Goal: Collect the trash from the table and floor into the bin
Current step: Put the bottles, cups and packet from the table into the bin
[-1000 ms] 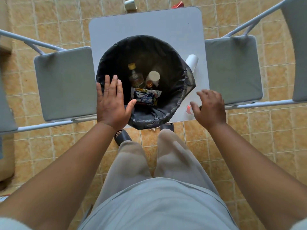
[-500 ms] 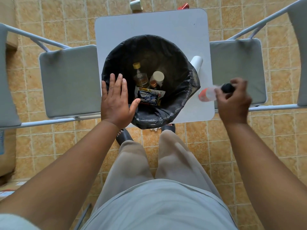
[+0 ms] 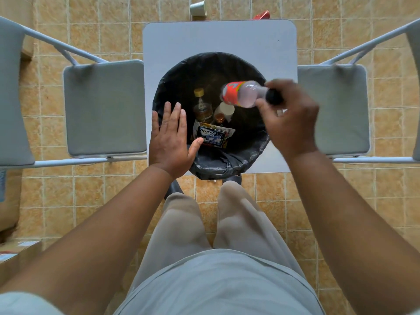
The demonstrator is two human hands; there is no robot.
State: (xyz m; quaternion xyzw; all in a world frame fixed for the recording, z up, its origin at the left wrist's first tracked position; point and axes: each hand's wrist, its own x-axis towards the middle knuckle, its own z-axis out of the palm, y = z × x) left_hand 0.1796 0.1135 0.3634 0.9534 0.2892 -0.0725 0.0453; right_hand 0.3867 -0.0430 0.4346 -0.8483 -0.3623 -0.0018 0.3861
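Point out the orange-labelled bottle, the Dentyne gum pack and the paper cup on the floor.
orange-labelled bottle (image 3: 232,93), head view, on its label.
Dentyne gum pack (image 3: 211,135), head view, on its dark face.
paper cup (image 3: 198,9), head view, on its side.

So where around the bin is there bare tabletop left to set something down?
The table is bare in the far strip between the bin rim and its far edge. The left chair seat and right chair seat are bare too. The left hand fills the narrow left margin; the right hand, holding the bottle, hides the right one.
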